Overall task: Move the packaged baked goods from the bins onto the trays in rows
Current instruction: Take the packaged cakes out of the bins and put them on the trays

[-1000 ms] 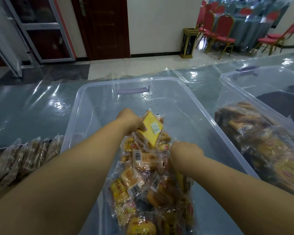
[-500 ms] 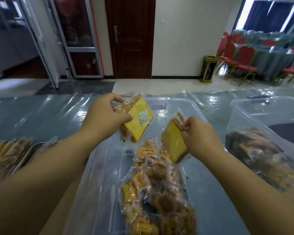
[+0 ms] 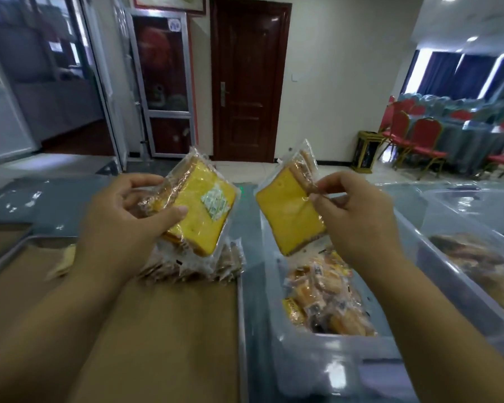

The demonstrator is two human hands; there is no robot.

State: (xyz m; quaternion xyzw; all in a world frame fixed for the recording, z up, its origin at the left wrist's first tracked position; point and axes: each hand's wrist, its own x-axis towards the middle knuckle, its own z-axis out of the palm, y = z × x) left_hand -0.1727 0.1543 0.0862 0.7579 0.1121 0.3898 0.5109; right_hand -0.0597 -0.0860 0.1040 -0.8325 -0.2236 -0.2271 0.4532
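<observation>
Thumb and fingers of the left hand (image 3: 122,225) are gripping the left cake packet (image 3: 204,205) at centre frame, above the row of packets (image 3: 192,266) lying on the brown-lined tray (image 3: 172,330). The right hand (image 3: 358,216) is pinching the right cake packet (image 3: 288,216) by its wrapper edge, above the clear bin (image 3: 332,356) of wrapped buns (image 3: 326,298).

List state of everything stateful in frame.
left hand, grips left pack, held above tray
right hand, pinches right pack by its edge
left pack, sealed, tilted, off the tray
right pack, sealed, tilted, out of the bin
near bin, lidless, part full of packs
far bin, lidless, holds packs
tray, brown-lined, one row of packs at far end
door, closed
</observation>
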